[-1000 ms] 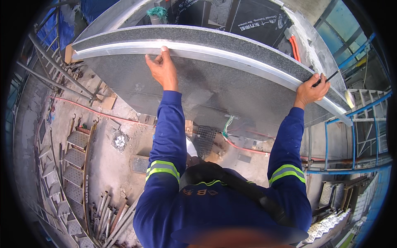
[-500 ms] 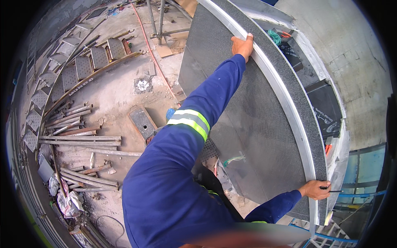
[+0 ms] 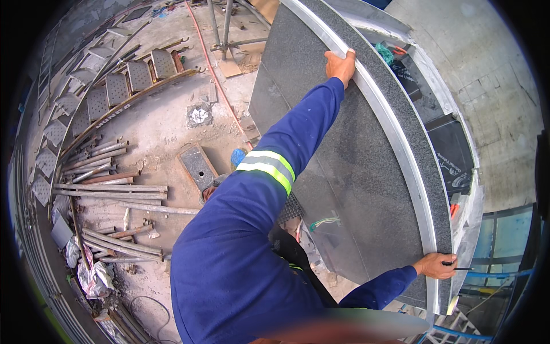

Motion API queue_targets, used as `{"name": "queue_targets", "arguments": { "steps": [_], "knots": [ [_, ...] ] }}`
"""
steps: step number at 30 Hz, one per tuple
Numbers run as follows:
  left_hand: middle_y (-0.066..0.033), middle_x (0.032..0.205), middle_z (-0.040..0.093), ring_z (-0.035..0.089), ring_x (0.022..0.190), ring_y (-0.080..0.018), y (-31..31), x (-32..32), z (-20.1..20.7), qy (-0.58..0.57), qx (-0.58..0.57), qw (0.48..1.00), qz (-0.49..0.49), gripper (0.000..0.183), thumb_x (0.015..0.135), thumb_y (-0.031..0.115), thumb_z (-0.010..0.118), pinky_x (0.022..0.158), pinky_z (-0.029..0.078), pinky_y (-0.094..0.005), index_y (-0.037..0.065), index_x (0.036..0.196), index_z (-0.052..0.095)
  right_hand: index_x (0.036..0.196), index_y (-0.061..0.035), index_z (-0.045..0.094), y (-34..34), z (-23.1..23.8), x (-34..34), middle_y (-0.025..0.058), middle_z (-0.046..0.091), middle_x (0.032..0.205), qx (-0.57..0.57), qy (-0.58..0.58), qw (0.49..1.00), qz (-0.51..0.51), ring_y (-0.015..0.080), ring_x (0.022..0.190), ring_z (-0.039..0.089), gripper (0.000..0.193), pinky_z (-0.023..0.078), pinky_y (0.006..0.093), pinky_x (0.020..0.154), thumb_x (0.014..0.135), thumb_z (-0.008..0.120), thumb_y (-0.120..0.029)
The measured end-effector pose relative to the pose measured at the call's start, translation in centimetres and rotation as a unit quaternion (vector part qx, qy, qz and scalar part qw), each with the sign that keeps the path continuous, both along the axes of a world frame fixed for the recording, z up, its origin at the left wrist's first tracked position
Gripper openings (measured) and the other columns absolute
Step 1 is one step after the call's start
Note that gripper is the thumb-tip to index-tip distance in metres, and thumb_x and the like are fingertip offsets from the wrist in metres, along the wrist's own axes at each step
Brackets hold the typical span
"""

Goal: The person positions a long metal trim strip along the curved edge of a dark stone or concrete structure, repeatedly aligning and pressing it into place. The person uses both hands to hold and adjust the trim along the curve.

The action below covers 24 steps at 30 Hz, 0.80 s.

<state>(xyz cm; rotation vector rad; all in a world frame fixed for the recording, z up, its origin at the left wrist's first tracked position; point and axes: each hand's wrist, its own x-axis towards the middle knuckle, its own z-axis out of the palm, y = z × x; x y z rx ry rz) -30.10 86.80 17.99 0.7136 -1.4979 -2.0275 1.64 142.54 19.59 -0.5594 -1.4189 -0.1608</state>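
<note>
A long silver metal straightedge (image 3: 395, 137) lies across a dark grey speckled stone slab (image 3: 349, 166), near its far right edge; the fisheye bends both. Towards the top, my left hand (image 3: 342, 67) is closed over the bar, thumb and fingers pressed on it. My right hand (image 3: 434, 266) rests at the bar's lower end, touching it. Between its curled fingers is a thin black pencil-like stick (image 3: 463, 268), pointing right past the slab edge. Both arms wear blue sleeves, the left with a reflective band.
Beyond the slab's edge are black wrapped slabs (image 3: 450, 155), green string (image 3: 384, 53) and orange-handled tools (image 3: 455, 210). To the left, metal pipes (image 3: 112, 195) lie piled beside perforated metal steps (image 3: 117, 89). An orange hose (image 3: 209, 69) crosses the floor; scaffold poles (image 3: 226, 26) stand at the top.
The view has shifted slightly, so the scene sits a little further right at the top. Both hands keep their places on the straightedge.
</note>
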Motion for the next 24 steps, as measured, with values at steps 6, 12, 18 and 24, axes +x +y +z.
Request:
{"name": "queue_targets", "arguments": {
  "steps": [6,12,18,24],
  "knots": [
    [-0.0371,0.130,0.064,0.064,0.125,-0.0509,0.11,-0.10,-0.12,0.007,-0.001,1.000,0.006,0.078,0.091,0.048,0.075,0.110,0.048,-0.0512,-0.006,0.137,0.043,0.115,-0.0023,0.078,-0.59,0.21,0.20,0.0233,0.071,0.126,-0.021,-0.007,1.000,0.007,0.0441,0.127,0.060,0.050,0.044,0.0550,0.112,0.107,0.060,-0.048],
    [-0.0346,0.136,0.061,0.062,0.128,-0.0473,0.12,-0.42,-0.40,0.017,0.012,1.000,0.003,0.079,0.091,0.045,0.075,0.110,0.049,-0.0488,-0.006,0.141,0.044,0.115,-0.0016,0.078,-0.46,0.11,0.27,0.0235,0.070,0.125,-0.003,-0.015,1.000,-0.006,0.0435,0.124,0.061,0.051,0.045,0.0548,0.110,0.108,0.060,-0.048],
    [-0.0353,0.134,0.063,0.062,0.127,-0.0497,0.14,-0.46,-0.24,0.016,0.027,0.999,0.007,0.075,0.090,0.044,0.076,0.111,0.048,-0.0505,-0.005,0.139,0.044,0.116,-0.0019,0.078,-0.23,0.00,0.24,0.0234,0.070,0.127,-0.020,-0.012,1.000,0.011,0.0440,0.126,0.060,0.050,0.045,0.0546,0.111,0.107,0.060,-0.048],
    [-0.0344,0.136,0.062,0.062,0.127,-0.0487,0.18,-0.38,-0.08,0.020,0.056,0.998,0.004,0.073,0.090,0.040,0.077,0.110,0.049,-0.0503,-0.003,0.140,0.044,0.124,-0.0032,0.074,0.15,-0.11,0.33,0.0215,0.068,0.135,-0.041,-0.026,0.998,0.025,0.0462,0.140,0.051,0.051,0.041,0.0583,0.117,0.108,0.059,-0.049]
  ]
}}
